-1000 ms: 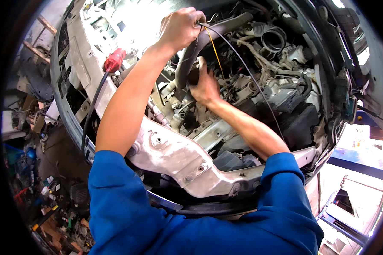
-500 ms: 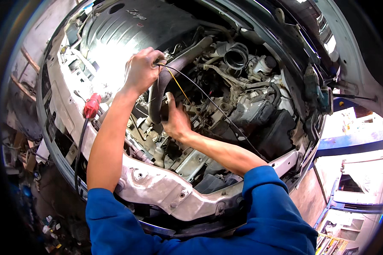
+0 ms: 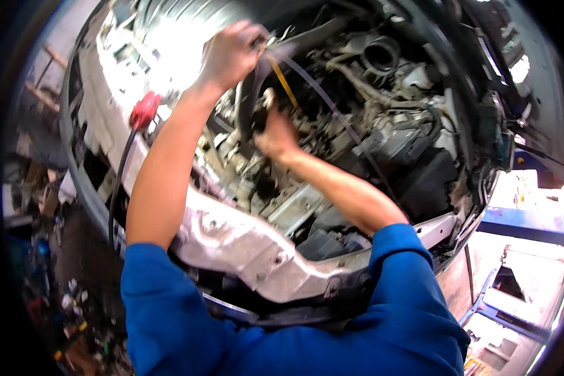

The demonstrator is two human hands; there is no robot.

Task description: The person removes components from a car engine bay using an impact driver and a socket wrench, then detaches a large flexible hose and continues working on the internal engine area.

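My left hand (image 3: 235, 56) is closed over the engine bay, blurred, its fingers round a yellow wire (image 3: 283, 81) and a thin dark cable (image 3: 336, 113). From that grip the cable runs down to the right, across the engine parts. Lower down, my right hand (image 3: 279, 133) reaches in beside a thick black hose (image 3: 246, 106). Its thumb points upward; the other fingers are hidden or smeared, so whether it grips anything does not show.
A red work-light or plug-like piece (image 3: 145, 110) on a black cord sits at the left edge of the bay. The pale front crossmember (image 3: 232, 235) lies under my forearms. An open round air duct (image 3: 380, 56) is at the far right, near a black box (image 3: 425, 182).
The whole view has shifted, with the engine bay sitting higher and further right. My left hand still holds the wires, and my right hand stays by the hose.
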